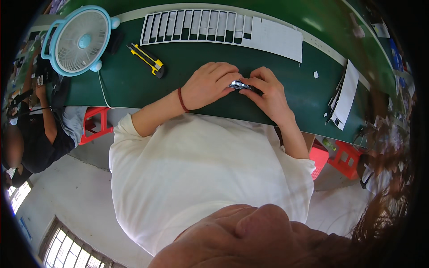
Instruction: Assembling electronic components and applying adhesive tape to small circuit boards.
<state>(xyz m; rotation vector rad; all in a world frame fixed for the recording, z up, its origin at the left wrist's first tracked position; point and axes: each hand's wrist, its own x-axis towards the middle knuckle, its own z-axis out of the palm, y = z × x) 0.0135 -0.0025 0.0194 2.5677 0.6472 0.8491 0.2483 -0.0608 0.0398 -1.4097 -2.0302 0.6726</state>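
Note:
Between my two hands, above the green tabletop, is a small dark strip-like part with shiny metal spots. Its exact kind is too small to make out. The fingers of my left hand are closed on its left end, below a red cord at the wrist. My right hand pinches the other end between thumb and fingers. Part of the piece is covered by the fingers of both hands. Left of my left hand lies a yellow and black utility knife, apart from it.
A blue fan stands at the far left, its cable hanging down. Along the back lies a white slotted sheet. White boards and a paper scrap are on the right. Another person sits at the left by a red stool.

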